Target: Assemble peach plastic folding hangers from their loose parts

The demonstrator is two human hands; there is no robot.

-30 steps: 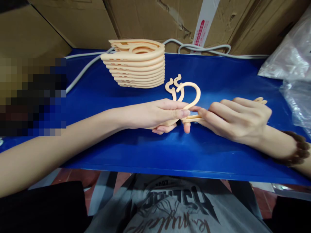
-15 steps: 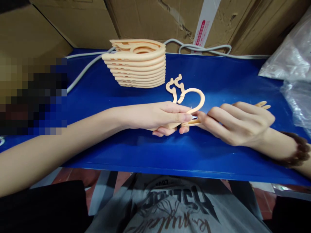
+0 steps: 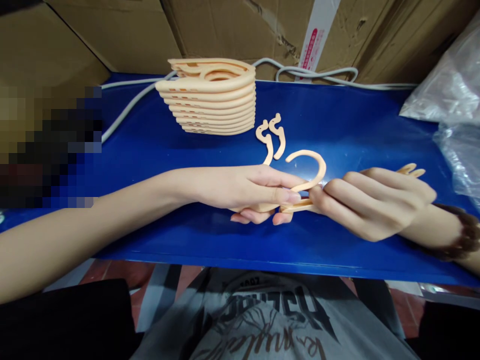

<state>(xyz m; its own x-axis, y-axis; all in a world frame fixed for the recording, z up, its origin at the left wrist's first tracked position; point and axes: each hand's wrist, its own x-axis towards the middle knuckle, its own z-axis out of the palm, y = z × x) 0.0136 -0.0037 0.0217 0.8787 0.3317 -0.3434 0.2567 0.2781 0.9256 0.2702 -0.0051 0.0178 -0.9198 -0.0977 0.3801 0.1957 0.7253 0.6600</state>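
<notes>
Both my hands are on a peach-coloured plastic folding clothes hanger (image 3: pixel 318 165) held over the blue table. My left hand (image 3: pixel 258 187) is closed round its middle, with the thumb on top just below the curved hook. My right hand (image 3: pixel 378 202) wraps over an arm of the hanger, and a forked tip (image 3: pixel 411 170) pokes out beyond its knuckles. Most of the hanger's body is hidden by my fingers. Just past my left hand lie two small curved peach pieces, one nearer (image 3: pixel 264 135) and one farther (image 3: pixel 278 135).
A stack of peach hanger parts (image 3: pixel 213 107) stands at the back left of the blue table (image 3: pixel 210 245). A grey cable (image 3: pixel 322 75) runs along the back, before cardboard boxes (image 3: pixel 232 30). Clear plastic bags (image 3: pixel 446 80) lie at the right. A blurred patch covers the far left.
Both hands have moved slightly toward me and to the right with the hanger. Its hook now stands clear of the farther small piece. The stack has stayed put.
</notes>
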